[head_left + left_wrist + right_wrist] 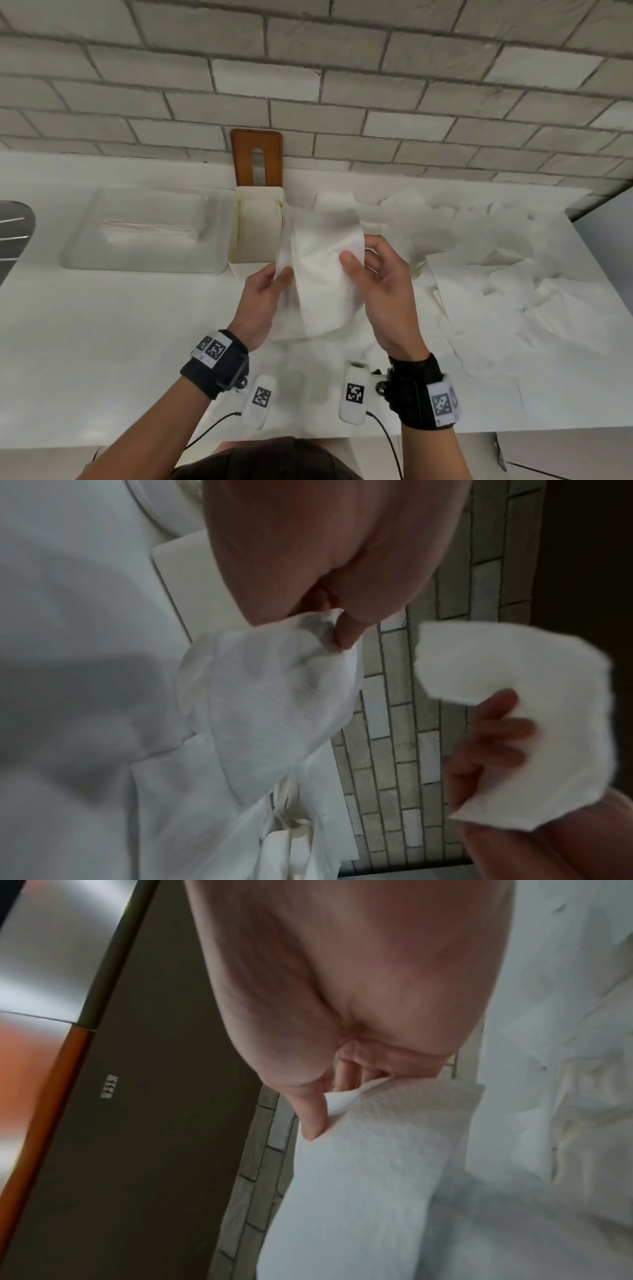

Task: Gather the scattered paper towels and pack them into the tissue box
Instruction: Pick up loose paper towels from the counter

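Both hands are raised above the white bench [120, 325], sharing one white paper towel [325, 274] between them. The left hand [263, 301] pinches the towel's left edge between thumb and fingers, and the left wrist view shows a fingertip [347, 634] pressed into the bunched paper. The right hand [383, 291] grips the right edge, its thumb [352, 265] lying across the front of the sheet and the fingers curled behind; in the right wrist view the thumb [313, 1118] clamps the embossed sheet's corner. The towel hangs down folded, its lower end just above the bench.

Just beyond the hands stands the cream tissue box [257, 229], open at the top, with its brown slotted lid [257, 157] propped upright against the brick wall [342, 85] behind it. To the left of the left hand sits a clear plastic container [144, 229] holding a flat stack of white sheets. To the right of the right hand lie the scattered paper towels [496, 274], spread loosely over the bench and overlapping one another.

Each wrist wears a dark band [219, 363] carrying square black-and-white coded markers. In the right wrist view a small white label [109, 1087] on a dark panel bears handwritten digits that look like "733", though blur makes this uncertain.
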Tool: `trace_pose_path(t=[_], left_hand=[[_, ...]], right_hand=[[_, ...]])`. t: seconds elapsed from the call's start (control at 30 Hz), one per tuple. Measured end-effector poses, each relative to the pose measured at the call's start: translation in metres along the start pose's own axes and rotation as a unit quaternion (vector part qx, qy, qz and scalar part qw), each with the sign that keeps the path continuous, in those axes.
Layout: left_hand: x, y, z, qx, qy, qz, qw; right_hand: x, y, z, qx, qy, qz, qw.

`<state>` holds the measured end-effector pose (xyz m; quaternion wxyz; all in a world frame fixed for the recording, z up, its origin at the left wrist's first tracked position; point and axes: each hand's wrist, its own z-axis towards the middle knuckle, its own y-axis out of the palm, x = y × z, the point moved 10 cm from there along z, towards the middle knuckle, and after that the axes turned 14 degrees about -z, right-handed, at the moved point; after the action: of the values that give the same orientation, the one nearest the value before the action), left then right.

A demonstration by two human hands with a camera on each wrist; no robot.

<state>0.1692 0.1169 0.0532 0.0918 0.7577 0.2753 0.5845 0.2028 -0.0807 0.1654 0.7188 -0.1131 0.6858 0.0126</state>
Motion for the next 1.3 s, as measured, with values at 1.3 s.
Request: trace_pose_path(t=[1.3], left_hand=[[0.087,-0.114,0.122,0.216,0.078,0.347,0.909]], right_hand=[[0.106,0.173,0.133,-0.109,0.092,-0.363,0.921]])
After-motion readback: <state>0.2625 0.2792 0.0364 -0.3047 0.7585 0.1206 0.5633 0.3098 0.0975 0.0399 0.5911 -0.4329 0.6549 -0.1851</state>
